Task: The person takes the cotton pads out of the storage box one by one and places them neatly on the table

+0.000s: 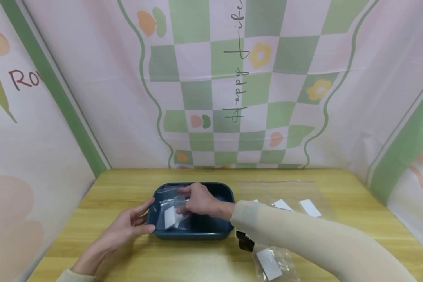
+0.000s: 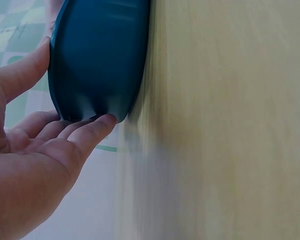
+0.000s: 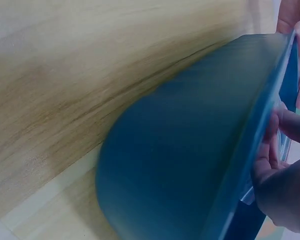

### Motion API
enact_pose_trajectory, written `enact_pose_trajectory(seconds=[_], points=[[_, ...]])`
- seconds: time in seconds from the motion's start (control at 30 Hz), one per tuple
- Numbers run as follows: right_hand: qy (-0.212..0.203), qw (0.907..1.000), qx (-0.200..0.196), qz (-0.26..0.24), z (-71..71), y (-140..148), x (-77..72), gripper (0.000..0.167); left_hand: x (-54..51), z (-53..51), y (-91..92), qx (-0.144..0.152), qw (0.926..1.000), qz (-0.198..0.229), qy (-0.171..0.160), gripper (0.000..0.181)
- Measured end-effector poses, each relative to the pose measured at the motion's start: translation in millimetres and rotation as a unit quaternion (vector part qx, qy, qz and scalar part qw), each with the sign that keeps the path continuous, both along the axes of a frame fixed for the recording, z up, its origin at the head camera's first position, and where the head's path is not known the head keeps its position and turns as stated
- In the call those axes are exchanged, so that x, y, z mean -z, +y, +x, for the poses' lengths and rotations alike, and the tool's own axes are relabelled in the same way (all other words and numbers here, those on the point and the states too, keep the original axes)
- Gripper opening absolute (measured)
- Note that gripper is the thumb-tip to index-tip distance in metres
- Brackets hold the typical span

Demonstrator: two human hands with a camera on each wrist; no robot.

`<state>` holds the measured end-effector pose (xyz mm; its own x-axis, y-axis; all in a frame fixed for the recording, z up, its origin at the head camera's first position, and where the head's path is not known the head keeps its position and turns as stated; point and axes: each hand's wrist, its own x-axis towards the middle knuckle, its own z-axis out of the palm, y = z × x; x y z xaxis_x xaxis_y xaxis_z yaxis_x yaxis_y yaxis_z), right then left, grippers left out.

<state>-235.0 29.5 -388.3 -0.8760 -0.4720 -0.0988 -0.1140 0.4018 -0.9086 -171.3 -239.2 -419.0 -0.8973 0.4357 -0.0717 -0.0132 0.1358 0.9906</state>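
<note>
A dark blue rectangular tray stands on the wooden table. My left hand holds its left end, thumb at the near corner and fingers along the end wall; the left wrist view shows the fingertips against the tray's side. Inside the tray, toward its left end, is a clear plastic bag with a white label. My right hand reaches over the right side and pinches the bag. In the right wrist view the tray wall hides part of the bag.
On the right of the table lie more clear bags with white labels, partly covered by my right sleeve. Another labelled bag lies near the front. A printed cloth hangs behind the table.
</note>
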Motion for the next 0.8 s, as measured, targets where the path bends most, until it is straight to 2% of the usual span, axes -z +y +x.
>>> enact_pose_trajectory(seconds=[0.13, 0.37, 0.53, 0.8], points=[[-0.019, 0.9998, 0.001, 0.001, 1.3, 2, -2.6, 0.067, -0.6, -0.4, 0.6, 0.002, 1.0000, -0.003, 0.006, 0.086], [-0.037, 0.9991, -0.022, 0.000, 2.6, 12, -8.7, 0.068, -3.6, -0.5, 1.4, 0.002, 1.0000, -0.009, -0.001, 0.085], [-0.040, 0.9987, -0.031, -0.005, 4.5, 22, -17.3, 0.070, -5.4, -1.1, 2.2, -0.003, 0.9999, -0.014, -0.007, 0.085], [-0.045, 0.9978, -0.030, -0.039, 11.8, 38, -37.4, 0.077, -1.5, 0.8, 1.5, -0.003, 0.9999, -0.012, -0.005, 0.086]])
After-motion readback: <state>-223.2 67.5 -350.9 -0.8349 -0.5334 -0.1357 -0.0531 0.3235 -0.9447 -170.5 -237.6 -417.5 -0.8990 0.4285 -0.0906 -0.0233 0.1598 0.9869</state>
